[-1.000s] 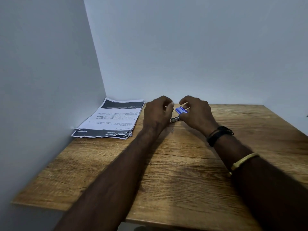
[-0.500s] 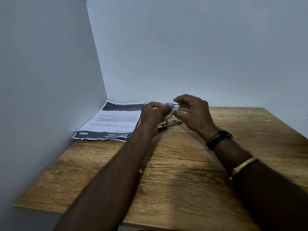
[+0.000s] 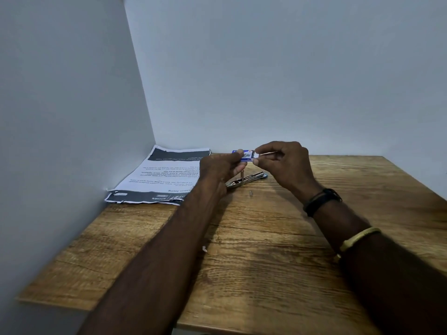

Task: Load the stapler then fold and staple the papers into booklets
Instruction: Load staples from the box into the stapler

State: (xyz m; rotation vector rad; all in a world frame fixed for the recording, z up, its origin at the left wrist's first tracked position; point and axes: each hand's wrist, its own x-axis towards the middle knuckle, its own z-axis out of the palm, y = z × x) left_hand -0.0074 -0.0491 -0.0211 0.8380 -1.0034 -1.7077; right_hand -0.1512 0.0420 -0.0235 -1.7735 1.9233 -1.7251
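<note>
A small blue staple box (image 3: 244,155) is held up above the table between both hands. My left hand (image 3: 221,169) pinches its left end. My right hand (image 3: 284,163) pinches its right end, with a thin pale strip showing between the fingers. Under the hands a metal stapler (image 3: 245,181) lies on the wooden table (image 3: 266,250), partly hidden by my left hand. A stack of printed papers (image 3: 164,176) with dark bands lies at the back left, against the wall.
Grey walls close the table at the back and on the left. A tiny metal bit (image 3: 250,193) lies just in front of the stapler, and a small white scrap (image 3: 204,249) sits near the table's middle. My right wrist wears a black band and a yellow band.
Both hands have lifted the blue box up off the table, uncovering the stapler beneath. The fingers now pinch the box at its two ends.
</note>
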